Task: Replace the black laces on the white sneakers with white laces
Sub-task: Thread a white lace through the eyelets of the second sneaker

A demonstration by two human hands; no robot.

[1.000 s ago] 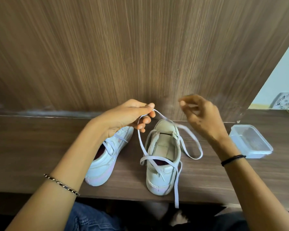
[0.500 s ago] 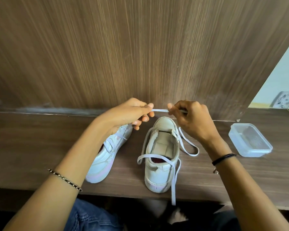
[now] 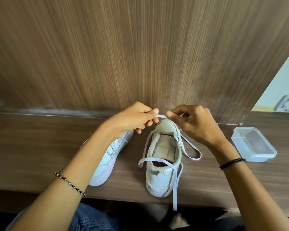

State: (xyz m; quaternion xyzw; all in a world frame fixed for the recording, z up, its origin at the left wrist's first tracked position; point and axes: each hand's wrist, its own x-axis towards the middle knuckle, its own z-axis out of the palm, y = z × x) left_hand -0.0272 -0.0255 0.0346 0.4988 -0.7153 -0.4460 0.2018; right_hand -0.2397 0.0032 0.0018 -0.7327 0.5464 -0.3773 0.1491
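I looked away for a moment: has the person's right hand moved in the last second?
Yes. The right hand came left and down, away from the plastic box, and now pinches the lace above the toe of the shoe.

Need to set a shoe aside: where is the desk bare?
Widest: desk left of the left sneaker. Smaller: between right sneaker and plastic container. Crowded at the toes, where left hand and right hand pinch the lace.

both forearms rise from the lower corners of the frame and meet near its centre. the left hand (image 3: 135, 117) is curled, thumb and forefinger pinching the white lace (image 3: 162, 116). the right hand (image 3: 193, 124), knuckles up, pinches the same lace just beside it, its other fingers (image 3: 182, 120) bent.
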